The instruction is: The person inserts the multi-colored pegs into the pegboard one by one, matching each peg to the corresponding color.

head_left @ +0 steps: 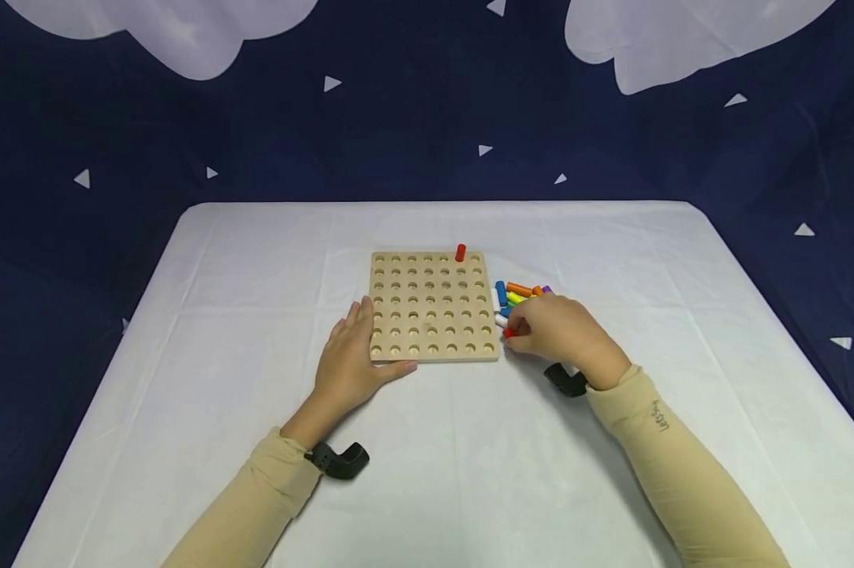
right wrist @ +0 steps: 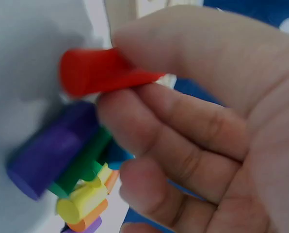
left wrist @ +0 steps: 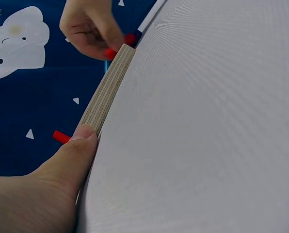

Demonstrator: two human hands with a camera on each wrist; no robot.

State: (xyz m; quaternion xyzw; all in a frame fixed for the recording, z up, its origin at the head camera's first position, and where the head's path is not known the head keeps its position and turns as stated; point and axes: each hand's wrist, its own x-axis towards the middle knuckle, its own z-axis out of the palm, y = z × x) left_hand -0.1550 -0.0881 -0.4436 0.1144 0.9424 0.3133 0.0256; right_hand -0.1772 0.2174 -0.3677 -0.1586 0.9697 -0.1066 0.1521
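A square wooden board [head_left: 430, 323] with rows of holes lies on the white table, and one red peg [head_left: 460, 252] stands in its far row, right of the middle. My left hand [head_left: 352, 363] rests against the board's near left corner, thumb along the front edge [left wrist: 108, 92], fingers on the left side. Just off the board's right side, my right hand [head_left: 564, 331] pinches a red peg [right wrist: 93, 73] between thumb and fingers. Beside that hand lie loose pegs, among them a purple one [right wrist: 55, 148], a yellow one [right wrist: 84, 201] and a blue one [head_left: 501, 293].
The white cloth-covered table [head_left: 256, 260] extends around the board. Behind it hangs a dark blue backdrop [head_left: 412, 118] with white clouds and triangles. A black wrist-camera mount [head_left: 337, 461] is at the left wrist and another [head_left: 565, 380] at the right.
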